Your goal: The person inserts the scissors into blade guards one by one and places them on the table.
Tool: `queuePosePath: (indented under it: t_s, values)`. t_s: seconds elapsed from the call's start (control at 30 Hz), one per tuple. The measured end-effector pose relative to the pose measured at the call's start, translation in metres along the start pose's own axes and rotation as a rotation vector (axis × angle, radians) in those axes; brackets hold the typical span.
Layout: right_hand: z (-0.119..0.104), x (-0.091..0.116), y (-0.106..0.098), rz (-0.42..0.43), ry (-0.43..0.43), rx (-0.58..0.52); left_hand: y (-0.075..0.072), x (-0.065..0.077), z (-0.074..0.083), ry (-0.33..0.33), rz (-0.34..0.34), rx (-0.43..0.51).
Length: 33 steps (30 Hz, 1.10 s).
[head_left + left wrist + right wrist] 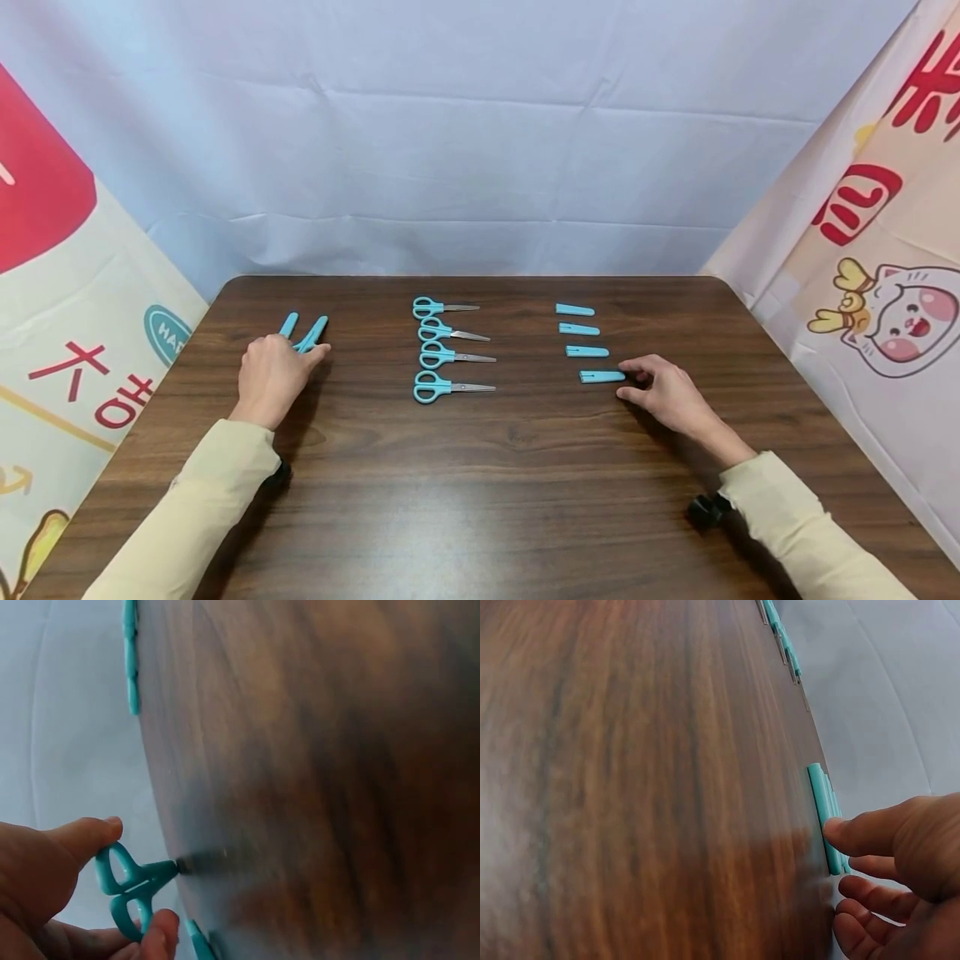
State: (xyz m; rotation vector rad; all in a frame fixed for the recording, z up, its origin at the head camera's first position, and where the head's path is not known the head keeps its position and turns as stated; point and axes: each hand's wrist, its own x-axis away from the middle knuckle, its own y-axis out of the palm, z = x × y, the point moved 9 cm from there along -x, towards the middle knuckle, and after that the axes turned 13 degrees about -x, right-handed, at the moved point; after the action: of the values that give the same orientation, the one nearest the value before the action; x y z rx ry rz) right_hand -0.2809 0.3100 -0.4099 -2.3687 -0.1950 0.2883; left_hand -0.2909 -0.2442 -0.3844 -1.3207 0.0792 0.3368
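My left hand (272, 375) is at the table's left side. In the left wrist view its thumb and fingers grip the light-blue handle loops of a pair of scissors (136, 889); the blades cannot be made out. Beside that hand lies another light-blue piece (288, 323), partly hidden. At the right, my right hand (667, 396) has thumb and fingers spread around the tapered end of the nearest light-blue scissor cover (602, 377). In the right wrist view the thumb overlaps this cover (821, 802). Whether it touches is unclear.
Several light-blue-handled scissors (442, 356) lie in a column mid-table, bare blades pointing right. More covers (587, 352) line up behind the nearest one. The brown wooden table (480, 483) meets a pale cloth backdrop (480, 167); printed cloths hang on both sides.
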Motion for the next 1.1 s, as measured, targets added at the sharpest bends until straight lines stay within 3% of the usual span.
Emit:
queuePosePath:
  t_s: [0.13,0.23,0.63,1.1]
  values:
    - [-0.002,-0.001,0.001,0.005,-0.016,0.001,0.008,-0.002,-0.001,-0.023,-0.088,-0.051]
    - [-0.003,-0.001,0.002,0.004,-0.019,0.002,0.012,-0.003,0.002,-0.012,-0.115,-0.09]
    - [-0.007,-0.003,0.004,-0.013,-0.009,0.009,0.007,-0.003,0.013,0.043,-0.065,-0.184]
    - [-0.005,-0.004,0.005,-0.017,-0.02,0.025,0.013,-0.003,0.013,0.055,-0.1,-0.218]
